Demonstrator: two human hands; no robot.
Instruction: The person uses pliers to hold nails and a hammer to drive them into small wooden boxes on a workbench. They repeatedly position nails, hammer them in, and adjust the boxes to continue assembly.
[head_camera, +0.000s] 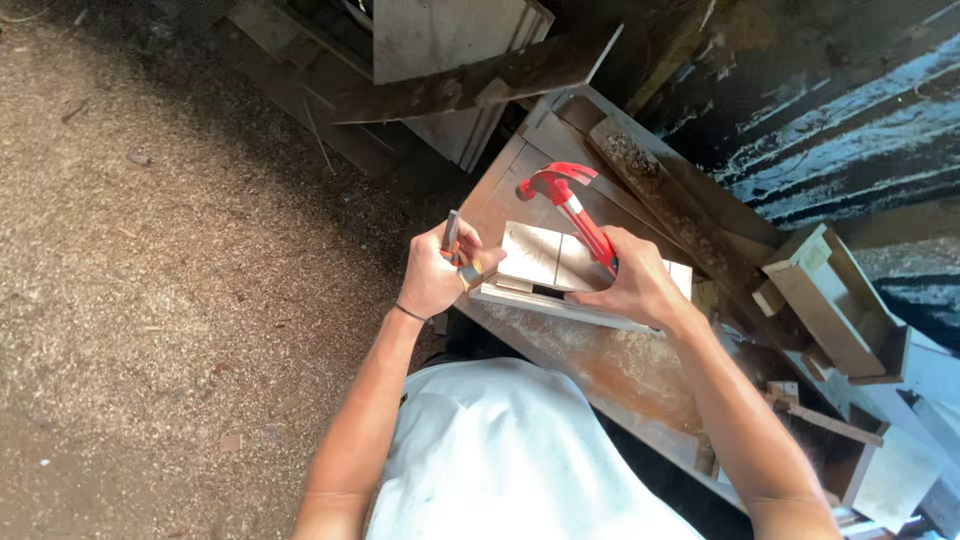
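My right hand (637, 283) grips the handle of a red claw hammer (567, 197), whose head is raised above a pale wooden board (545, 258) lying on a rusty metal table (590, 365). At the board's left edge, my left hand (438, 272) pinches a thin dark metal tool (451, 232) that stands upright between the fingers. A ring shows on one finger and a thin band on the left wrist. The board carries pencil lines and rests on a second pale strip (560, 308).
Sawdust-covered ground (170, 250) lies to the left. Dark planks and a pale panel (450, 60) lean behind the table. Wooden offcuts and a small box frame (830, 305) crowd the table's right side. A dark corrugated wall (850, 110) stands at the right.
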